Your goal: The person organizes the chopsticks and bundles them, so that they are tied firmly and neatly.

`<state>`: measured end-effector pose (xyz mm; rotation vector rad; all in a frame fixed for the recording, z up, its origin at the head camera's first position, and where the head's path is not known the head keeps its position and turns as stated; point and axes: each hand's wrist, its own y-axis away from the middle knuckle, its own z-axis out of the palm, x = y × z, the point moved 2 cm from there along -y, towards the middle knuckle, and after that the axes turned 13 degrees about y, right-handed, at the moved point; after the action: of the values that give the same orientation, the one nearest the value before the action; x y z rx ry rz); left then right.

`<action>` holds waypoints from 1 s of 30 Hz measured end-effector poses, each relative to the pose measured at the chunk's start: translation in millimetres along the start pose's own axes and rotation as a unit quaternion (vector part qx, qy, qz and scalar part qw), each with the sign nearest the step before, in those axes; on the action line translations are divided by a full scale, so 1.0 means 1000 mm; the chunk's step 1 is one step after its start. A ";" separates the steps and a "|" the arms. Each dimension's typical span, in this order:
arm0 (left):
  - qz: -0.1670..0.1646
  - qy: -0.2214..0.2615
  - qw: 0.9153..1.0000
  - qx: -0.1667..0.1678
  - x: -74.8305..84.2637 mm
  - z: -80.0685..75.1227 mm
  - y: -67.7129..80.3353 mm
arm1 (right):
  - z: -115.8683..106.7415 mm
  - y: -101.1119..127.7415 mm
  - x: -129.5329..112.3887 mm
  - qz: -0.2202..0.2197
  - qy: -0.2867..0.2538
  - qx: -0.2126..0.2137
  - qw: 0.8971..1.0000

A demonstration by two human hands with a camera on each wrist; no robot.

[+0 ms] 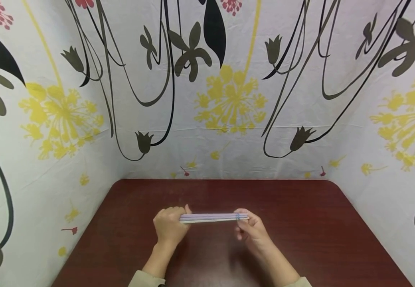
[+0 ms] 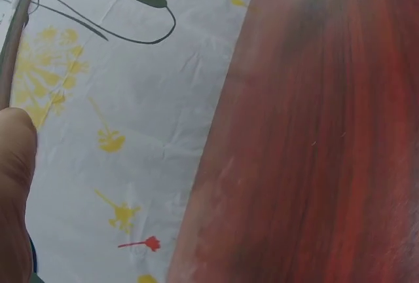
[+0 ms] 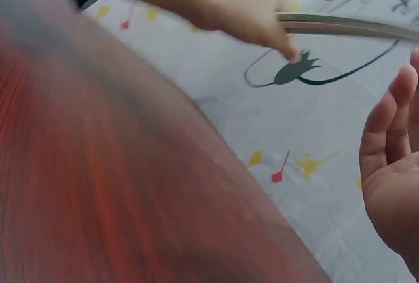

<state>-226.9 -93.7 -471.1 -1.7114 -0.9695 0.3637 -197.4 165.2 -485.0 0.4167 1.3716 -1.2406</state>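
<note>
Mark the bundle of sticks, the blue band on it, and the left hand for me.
bundle of sticks (image 1: pixel 212 217), head view, middle of its length.
blue band (image 1: pixel 238 217), head view, wrap near the right end.
left hand (image 1: pixel 168 228), head view, back of hand.

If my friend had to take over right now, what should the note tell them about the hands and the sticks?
Left hand: grips the left end of the bundle of thin pale sticks, fingers curled round it.
Right hand: holds the right end, where a bluish band sits round the sticks.
The bundle is held level, just above the dark red table, in front of the flowered cloth wall.
Done: one band is on near the right end.
Left: no band shows at the left end, though the hand may hide one. Probably check it before letting go.
</note>
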 end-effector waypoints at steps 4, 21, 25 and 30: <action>0.004 -0.017 1.000 -0.008 -0.002 0.000 -0.003 | 0.003 0.004 -0.003 -0.018 -0.075 0.010 0.997; 0.046 -0.052 0.998 -0.004 -0.004 -0.011 -0.010 | -0.006 -0.009 -0.041 -0.114 0.287 0.102 0.946; 0.049 -0.053 0.997 -0.013 -0.003 -0.011 -0.010 | -0.005 -0.014 -0.046 -0.119 0.377 0.079 0.915; 0.066 -0.059 0.996 -0.023 0.006 -0.005 -0.011 | 0.000 -0.020 -0.049 -0.171 0.454 0.038 0.874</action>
<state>-224.5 -91.5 -458.4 -1.8167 -0.9583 0.5385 -202.1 177.7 -434.0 0.9177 2.2714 -1.4567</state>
